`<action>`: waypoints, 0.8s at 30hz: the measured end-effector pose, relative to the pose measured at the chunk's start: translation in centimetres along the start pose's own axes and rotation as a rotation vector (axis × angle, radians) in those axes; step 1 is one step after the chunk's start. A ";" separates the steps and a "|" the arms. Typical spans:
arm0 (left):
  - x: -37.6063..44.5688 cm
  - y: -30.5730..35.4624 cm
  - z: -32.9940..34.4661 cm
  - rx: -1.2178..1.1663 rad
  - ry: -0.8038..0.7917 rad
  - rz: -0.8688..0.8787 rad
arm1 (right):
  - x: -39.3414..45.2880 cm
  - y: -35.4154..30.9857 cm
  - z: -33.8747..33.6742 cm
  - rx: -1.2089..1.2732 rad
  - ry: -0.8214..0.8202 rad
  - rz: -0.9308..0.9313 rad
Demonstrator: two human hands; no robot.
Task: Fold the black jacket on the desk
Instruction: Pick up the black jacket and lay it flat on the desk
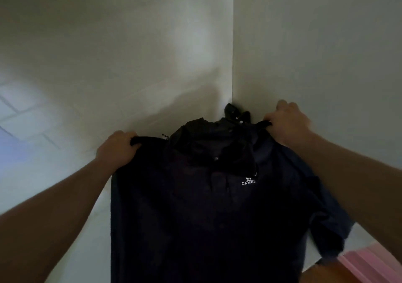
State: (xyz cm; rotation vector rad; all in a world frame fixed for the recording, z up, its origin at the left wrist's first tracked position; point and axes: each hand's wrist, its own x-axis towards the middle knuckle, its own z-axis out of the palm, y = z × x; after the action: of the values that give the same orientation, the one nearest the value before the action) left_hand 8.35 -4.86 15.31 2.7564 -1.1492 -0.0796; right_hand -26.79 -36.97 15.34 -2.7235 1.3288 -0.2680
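The black jacket (195, 213) hangs in the air in front of me, held up by its shoulders before a wall corner. Its front faces me, with a small white logo on the chest and the hood bunched at the collar. My left hand (118, 150) grips the left shoulder. My right hand (287, 123) grips the right shoulder, a little higher. The right sleeve droops down along the jacket's side. The jacket's lower part runs out of the bottom of the view.
Two pale walls meet in a corner (232, 69) right behind the jacket. At the bottom right a strip of orange-brown desk surface (326, 274) shows beside something pink (374, 258).
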 end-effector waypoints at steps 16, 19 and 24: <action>6.7 1.7 16.7 -0.491 -0.416 -0.221 | 1.1 -1.6 16.0 0.716 -0.502 0.315; 3.5 0.2 19.8 -0.223 -0.306 0.099 | -1.6 -1.2 17.1 0.659 -0.490 0.305; -6.2 -3.7 22.2 0.011 -0.211 0.542 | -9.0 2.1 19.1 0.532 -0.396 0.369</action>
State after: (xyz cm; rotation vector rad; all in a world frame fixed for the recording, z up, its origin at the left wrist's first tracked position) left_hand 4.19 -0.54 -7.26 2.3849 -1.9083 -0.3029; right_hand -29.96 -30.94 -4.75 -1.9320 1.3637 -0.0334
